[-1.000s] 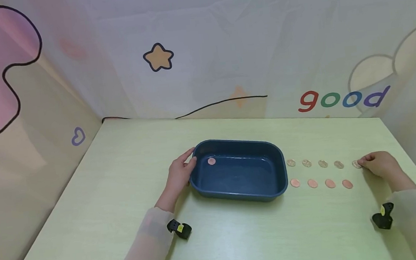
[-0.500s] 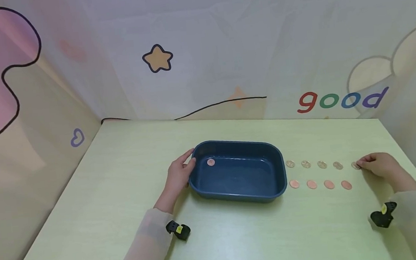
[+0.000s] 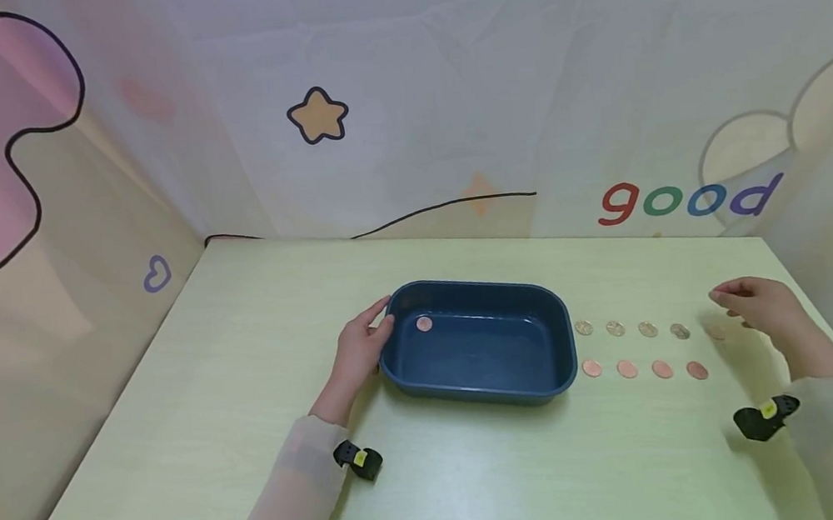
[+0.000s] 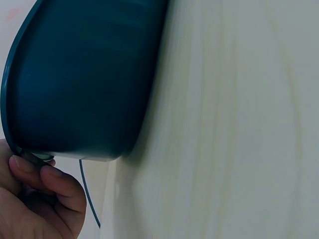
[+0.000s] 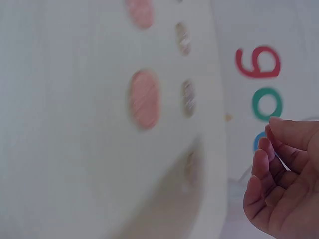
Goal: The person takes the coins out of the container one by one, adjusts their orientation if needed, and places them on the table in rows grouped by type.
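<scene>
A dark blue plastic tub (image 3: 470, 351) stands mid-table, with one pink coin (image 3: 424, 324) on its floor. My left hand (image 3: 360, 347) grips the tub's left end; in the left wrist view its fingers (image 4: 62, 184) curl beneath the rim. Raised at the far right, my right hand (image 3: 760, 306) has thumb and forefinger tips close together and the other fingers loosely curled; nothing shows between them. Below it a pale gold coin (image 3: 715, 332) lies on the table in the hand's shadow, last in a row of gold coins (image 3: 647, 329).
A nearer row of pink coins (image 3: 662, 368) runs right of the tub. The pale green table (image 3: 245, 352) meets a printed cloth backdrop (image 3: 410, 110) behind and at both sides. Black wrist cameras hang at both cuffs.
My right hand has lifted off the rightmost gold coin and moved slightly back and right; that coin stays on the table. My left hand and the tub have not moved.
</scene>
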Demonstrator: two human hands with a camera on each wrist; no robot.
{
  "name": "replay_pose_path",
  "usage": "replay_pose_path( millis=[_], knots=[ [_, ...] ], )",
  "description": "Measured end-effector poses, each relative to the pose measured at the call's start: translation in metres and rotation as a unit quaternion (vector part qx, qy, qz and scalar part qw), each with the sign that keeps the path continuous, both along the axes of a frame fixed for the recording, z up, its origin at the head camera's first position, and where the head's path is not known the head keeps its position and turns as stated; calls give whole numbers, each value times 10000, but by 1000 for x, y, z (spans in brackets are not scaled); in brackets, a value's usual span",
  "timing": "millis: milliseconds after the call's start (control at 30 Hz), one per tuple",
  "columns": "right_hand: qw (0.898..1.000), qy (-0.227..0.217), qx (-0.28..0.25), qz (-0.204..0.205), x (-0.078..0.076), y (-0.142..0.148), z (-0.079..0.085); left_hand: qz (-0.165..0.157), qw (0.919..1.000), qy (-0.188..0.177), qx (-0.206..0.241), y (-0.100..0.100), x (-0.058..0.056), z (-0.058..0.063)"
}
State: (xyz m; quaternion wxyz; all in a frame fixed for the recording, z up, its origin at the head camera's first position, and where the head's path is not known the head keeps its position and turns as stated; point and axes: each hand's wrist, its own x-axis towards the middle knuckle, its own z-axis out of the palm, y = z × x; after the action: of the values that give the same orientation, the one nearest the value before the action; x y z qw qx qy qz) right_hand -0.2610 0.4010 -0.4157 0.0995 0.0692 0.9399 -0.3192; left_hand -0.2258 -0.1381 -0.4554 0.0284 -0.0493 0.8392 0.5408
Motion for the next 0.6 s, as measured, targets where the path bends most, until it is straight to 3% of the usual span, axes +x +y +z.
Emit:
replay_pose_path(
  millis=[167,600],
  knots=[
    [9990,349,-67,265,-5,-24,21,-16,10000,45,8,0,0,1],
    [9879,490,16,1474,-6,-94,66,2,10000,-14,24,-1,1,0]
  ],
)
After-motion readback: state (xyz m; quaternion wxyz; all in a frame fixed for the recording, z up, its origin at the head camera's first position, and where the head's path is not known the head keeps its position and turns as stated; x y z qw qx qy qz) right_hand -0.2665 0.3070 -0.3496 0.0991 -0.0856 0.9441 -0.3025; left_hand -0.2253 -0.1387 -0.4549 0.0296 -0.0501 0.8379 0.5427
